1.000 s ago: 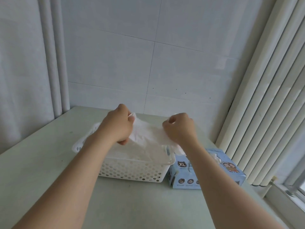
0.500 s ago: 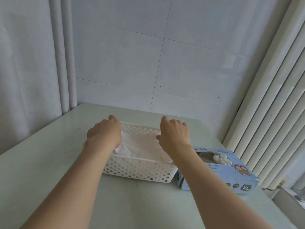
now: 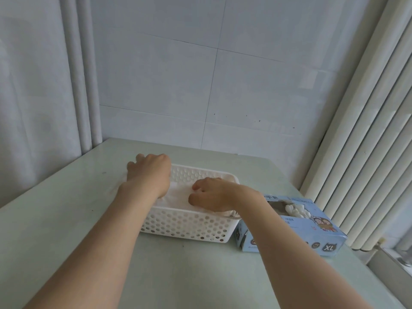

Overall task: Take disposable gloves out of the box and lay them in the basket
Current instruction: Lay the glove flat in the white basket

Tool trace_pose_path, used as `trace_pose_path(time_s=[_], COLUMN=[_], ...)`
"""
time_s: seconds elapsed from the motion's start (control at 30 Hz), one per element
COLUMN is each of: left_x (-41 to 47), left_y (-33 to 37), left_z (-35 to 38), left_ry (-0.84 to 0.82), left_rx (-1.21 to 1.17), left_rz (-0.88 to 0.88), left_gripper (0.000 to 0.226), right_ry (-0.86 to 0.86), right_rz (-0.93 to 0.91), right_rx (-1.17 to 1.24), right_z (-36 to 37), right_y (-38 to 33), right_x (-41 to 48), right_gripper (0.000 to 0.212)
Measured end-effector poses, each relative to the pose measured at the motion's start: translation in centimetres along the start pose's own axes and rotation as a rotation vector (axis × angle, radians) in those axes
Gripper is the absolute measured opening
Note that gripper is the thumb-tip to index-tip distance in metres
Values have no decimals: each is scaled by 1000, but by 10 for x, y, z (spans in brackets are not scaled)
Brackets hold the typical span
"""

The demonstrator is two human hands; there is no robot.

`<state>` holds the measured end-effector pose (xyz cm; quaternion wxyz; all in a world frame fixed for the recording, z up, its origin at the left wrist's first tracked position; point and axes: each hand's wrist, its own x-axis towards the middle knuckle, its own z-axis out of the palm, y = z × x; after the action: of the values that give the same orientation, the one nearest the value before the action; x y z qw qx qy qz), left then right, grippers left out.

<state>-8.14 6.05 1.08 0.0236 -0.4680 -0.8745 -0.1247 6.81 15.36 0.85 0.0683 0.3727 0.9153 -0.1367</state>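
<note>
Tiled wall [image 3: 200, 74] stood beyond both grips. Pale vertical slats [image 3: 367, 130] ran off to the right of the right grip, and a grey panel [image 3: 33, 97] stood to the left of the left grip.

Pale green surface [image 3: 66, 241] lay under both forearms.

White perforated basket [image 3: 185, 226] sat on it beneath both grips, long side toward us.

Blue box [image 3: 312, 233], marked XL, lay just right of the right grip's wrist with its top opening facing up. Its near-left corner was just beside the basket's right end. We couldn't tell if they touched.

Left grip [image 3: 149, 172]: back of the hand faced us, fingers curled down over the basket's far-left corner, tips hidden. We couldn't tell whether it held anything.

Right grip [image 3: 211, 194]: it sat inside the basket's right half, fingers curled, resting on the glove layer. We couldn't tell whether it was pinching or only touching. The two grips were near each other but apart.

Glove layer [image 3: 178, 195]: flat and white in the basket, between and beneath the grips. One edge draped over the near-right rim below the right grip's wrist.

Boxed gloves [image 3: 296, 210]: bunched white in the box opening, right of the right grip and apart from both grips.
</note>
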Motion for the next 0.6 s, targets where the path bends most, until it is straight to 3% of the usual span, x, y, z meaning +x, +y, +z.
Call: trace_pose_path(time_s=[0.1, 0.2, 0.33, 0.4, 0.5, 0.6], left_x=[-4, -5, -4, -5, -4, -3], left_y=[3, 3, -1, 1, 9, 19], left_z=[-6, -9, -4, -4, -6, -10], left_ry=[-194, -357, -411, -421, -293, -166], left_rx=[-38, -7, -9, 8, 55, -51], left_rz=[80, 86, 116, 138, 193, 262], left_gripper=[23, 42, 58, 57, 19, 25], right_ry=[-29, -65, -49, -26, 72, 277], right_rz=[5, 28, 23, 1, -18, -146], right_rx=[-39, -153, -200, -177, -114, 27], right_z=[-9, -7, 5, 8, 4, -8], right_y=[2, 6, 8, 9, 13, 18], right_x=[-2, 6, 18, 18, 4, -21], right_gripper=[73, 87, 62, 57, 69, 48])
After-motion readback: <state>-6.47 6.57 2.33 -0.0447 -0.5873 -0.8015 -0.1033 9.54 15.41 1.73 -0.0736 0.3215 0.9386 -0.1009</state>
